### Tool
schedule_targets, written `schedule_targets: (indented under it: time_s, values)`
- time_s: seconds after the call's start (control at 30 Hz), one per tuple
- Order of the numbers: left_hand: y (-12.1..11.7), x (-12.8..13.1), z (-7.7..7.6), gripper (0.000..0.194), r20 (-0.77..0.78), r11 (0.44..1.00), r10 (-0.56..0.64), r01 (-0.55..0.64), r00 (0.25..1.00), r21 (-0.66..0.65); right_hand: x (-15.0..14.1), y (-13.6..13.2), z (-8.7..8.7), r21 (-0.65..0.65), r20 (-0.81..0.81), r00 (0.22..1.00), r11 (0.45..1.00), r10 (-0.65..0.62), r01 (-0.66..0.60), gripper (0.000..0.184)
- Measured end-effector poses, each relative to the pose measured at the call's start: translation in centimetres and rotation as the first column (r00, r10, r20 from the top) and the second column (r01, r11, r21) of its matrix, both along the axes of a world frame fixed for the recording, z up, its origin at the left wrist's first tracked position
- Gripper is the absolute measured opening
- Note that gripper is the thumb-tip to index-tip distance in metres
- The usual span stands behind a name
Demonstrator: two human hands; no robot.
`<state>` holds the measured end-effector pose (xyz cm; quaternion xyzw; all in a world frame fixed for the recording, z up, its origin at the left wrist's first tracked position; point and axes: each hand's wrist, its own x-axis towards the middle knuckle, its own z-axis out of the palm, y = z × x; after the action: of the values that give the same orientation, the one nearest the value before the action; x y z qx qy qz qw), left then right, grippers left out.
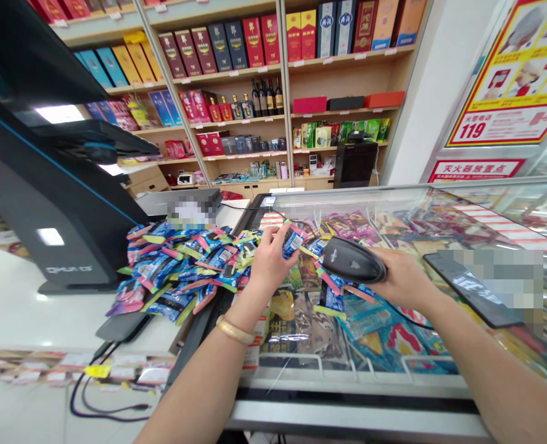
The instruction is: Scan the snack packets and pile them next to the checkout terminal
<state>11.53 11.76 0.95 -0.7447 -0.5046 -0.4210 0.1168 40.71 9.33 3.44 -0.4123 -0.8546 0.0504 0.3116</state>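
Between the thumb and fingers of my left hand (273,256) is a small blue snack packet (294,240) with pink and green ends. My right hand (405,277) grips a black barcode scanner (354,260), its head pointing left toward that packet. Beneath the scanner, several similar packets (331,299) lie on the glass lid of the chest freezer (296,354). To the left of my left hand, a large heap of the same packets (185,265) spreads from the white counter onto the freezer's edge.
A dark checkout terminal (69,203) stands at the left, beside a small black device (123,327) with cables. On the glass at right lies a tablet-like black device (472,293). Shelves of boxed bottles (227,46) line the back wall.
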Motion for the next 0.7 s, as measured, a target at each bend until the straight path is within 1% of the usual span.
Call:
schedule_targets:
  time_s: [0.13,0.23,0.3,0.37,0.47,0.57,0.63,0.7]
  values:
    - [0.0,0.0,0.1,0.058,0.008,1.0,-0.005,0.005,1.0,-0.011,-0.1,0.0,-0.2,-0.012,-0.015,1.0,1.0,0.004,-0.005,0.031]
    - [0.0,0.1,0.1,0.058,0.047,0.999,-0.025,0.026,0.999,-0.021,0.4,0.2,-0.4,0.032,-0.023,1.0,0.999,-0.009,0.01,0.026]
    - [-0.1,0.5,-0.1,0.058,0.103,0.998,-0.047,0.05,0.994,-0.026,1.2,0.6,-0.3,0.079,-0.029,0.999,0.996,-0.044,0.046,0.023]
    - [-0.2,1.3,-0.4,0.058,0.178,0.995,-0.073,0.084,0.981,-0.05,2.6,1.1,-0.1,0.139,-0.037,0.993,0.983,-0.115,0.119,0.025]
    - [-0.4,2.9,-1.2,0.063,0.275,0.973,-0.128,0.174,0.953,-0.151,5.0,1.9,0.1,0.23,-0.043,0.956,0.928,-0.291,0.293,0.028]
    - [-0.5,4.5,-2.1,0.068,0.329,0.916,-0.188,0.286,0.925,-0.281,7.0,2.6,0.0,0.292,-0.04,0.891,0.847,-0.453,0.444,0.028]
    - [-0.5,5.3,-2.6,0.069,0.346,0.87,-0.236,0.356,0.908,-0.341,7.8,2.9,-0.2,0.31,-0.032,0.855,0.808,-0.517,0.501,0.024]
    - [-0.5,5.6,-2.9,0.069,0.342,0.83,-0.291,0.414,0.893,-0.373,8.2,3.2,-0.5,0.307,-0.025,0.835,0.791,-0.549,0.529,0.019]
